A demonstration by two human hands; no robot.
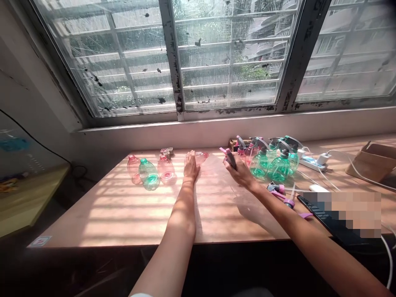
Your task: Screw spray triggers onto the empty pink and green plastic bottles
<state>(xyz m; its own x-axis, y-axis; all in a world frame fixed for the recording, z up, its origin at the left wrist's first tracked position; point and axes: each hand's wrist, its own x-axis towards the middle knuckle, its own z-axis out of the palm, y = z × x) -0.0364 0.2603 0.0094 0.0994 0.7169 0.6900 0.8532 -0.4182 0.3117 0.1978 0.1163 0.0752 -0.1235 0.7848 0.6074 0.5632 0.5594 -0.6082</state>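
My left hand [191,166] is closed on a clear pink bottle [201,157], which lies tilted on the table with its neck pointing right. My fingers cover most of its body. My right hand [237,167] is raised to the right of that bottle, its fingers wrapped round a grey and pink spray head [230,158]. A gap separates the spray head from the bottle neck. Left of my left hand stand a pink bottle [166,170], a green bottle [149,175] and another pink bottle [133,169], all without spray heads.
Several green spray bottles [279,167] with grey heads stand beyond my right hand, pink ones beside them. Loose purple and grey spray heads [280,194] lie near my right forearm. Farther right are a power strip [312,162], cables, a black keyboard [324,216] and a cardboard box [373,163].
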